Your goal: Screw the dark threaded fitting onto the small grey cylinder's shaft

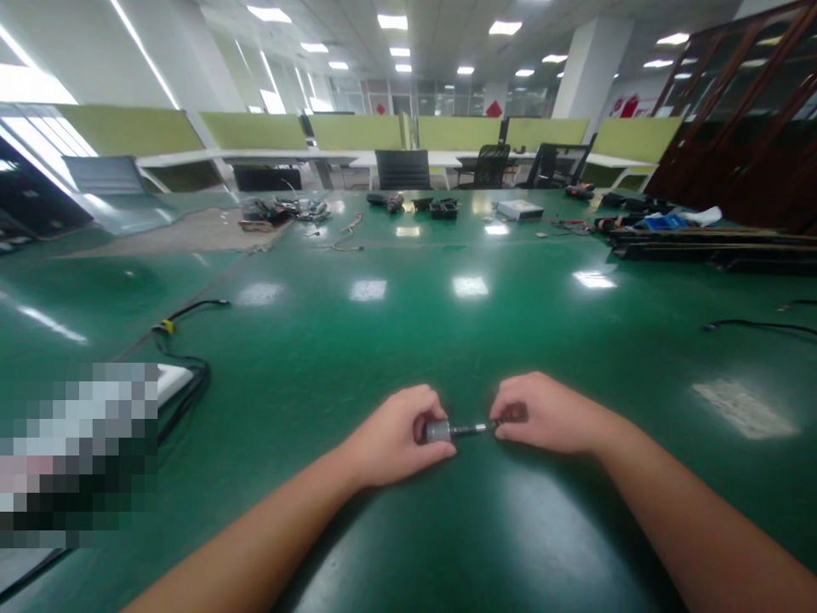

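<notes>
My left hand is closed around a short grey metal cylinder with a thin shaft, somewhat like a small motor. Its shaft lies nearly level and points right, dark along its length with a bright tip. Just off that tip, my right hand pinches a small dark piece between thumb and fingertips. Most of that piece is hidden by the fingers, and I cannot tell its kind or whether it touches the shaft. Both hands are low over the green tabletop, near its front edge.
At the left, a pixelated area covers an object beside a black cable. Another black cable lies at the right. Across the back are a power drill, black parts, a white box, loose cables and stacked dark strips.
</notes>
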A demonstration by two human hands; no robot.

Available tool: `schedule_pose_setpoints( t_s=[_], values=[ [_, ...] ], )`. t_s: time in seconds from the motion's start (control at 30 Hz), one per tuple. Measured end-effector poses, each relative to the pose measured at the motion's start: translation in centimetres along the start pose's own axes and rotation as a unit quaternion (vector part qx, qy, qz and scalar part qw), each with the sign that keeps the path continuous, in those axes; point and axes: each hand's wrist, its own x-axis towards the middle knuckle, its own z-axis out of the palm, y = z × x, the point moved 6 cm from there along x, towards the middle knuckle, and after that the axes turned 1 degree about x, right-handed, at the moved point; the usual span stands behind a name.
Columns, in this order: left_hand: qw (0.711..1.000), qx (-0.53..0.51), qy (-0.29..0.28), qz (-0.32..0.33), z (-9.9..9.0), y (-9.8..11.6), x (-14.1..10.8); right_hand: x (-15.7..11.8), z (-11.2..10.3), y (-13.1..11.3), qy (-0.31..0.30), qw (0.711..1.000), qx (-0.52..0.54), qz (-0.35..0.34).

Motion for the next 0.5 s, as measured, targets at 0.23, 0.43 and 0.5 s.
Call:
schedule_pose_setpoints(
  t_s=[0.23,0.43,0.5],
  values=[
    [1.000,-0.009,0.021,-0.008,0.1,-0.4,0.0,1.2,1.7,-1.5,0.041,0.998,-0.019,-0.031],
    [0.999,-0.003,0.042,-0.005,0.1,-0.2,0.1,2.4,3.1,-2.9,0.066,0.996,-0.005,-0.058],
    [0.999,-0.014,0.044,0.010,0.0,-0.2,-0.1,2.5,3.3,-2.8,0.085,0.996,0.008,-0.033]
  ],
)
